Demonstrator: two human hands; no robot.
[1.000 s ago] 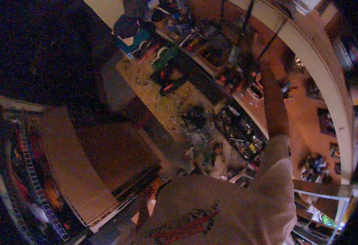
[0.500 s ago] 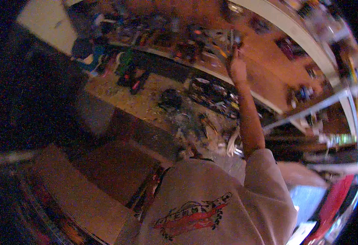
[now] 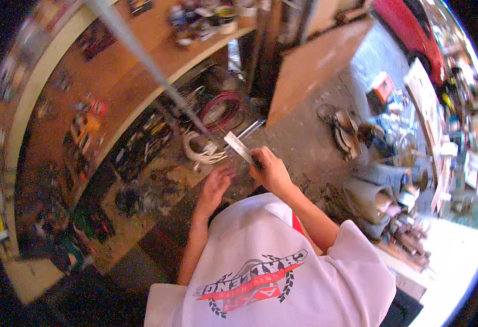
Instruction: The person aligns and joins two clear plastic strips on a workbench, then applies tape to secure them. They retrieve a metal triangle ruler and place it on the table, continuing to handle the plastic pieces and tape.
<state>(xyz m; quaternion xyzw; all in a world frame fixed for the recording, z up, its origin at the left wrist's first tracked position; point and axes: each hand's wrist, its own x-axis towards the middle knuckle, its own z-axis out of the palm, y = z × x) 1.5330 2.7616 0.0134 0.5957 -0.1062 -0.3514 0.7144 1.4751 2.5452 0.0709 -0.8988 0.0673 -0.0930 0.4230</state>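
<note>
My right hand is closed on a flat, pale strip-like tool that points up and to the left in front of me. The exact kind of this tool cannot be made out; it looks darker near my fingers. To its left, my left hand is raised with its fingers loosely bent and apart, a little blurred, and nothing shows in it. A gap separates the left hand from the tool. Beyond both hands, a coil of white cable lies low near the workbench.
The brown workbench curves along the left, with tools and small parts on it. A grey metal post slants in front. A reddish hose coil lies under the bench. A brown panel stands ahead; clutter covers floor at right.
The view has swung to the right. My right hand, earlier stretched out over the bench, is now close to my body with the pale tool. My left hand has come into view.
</note>
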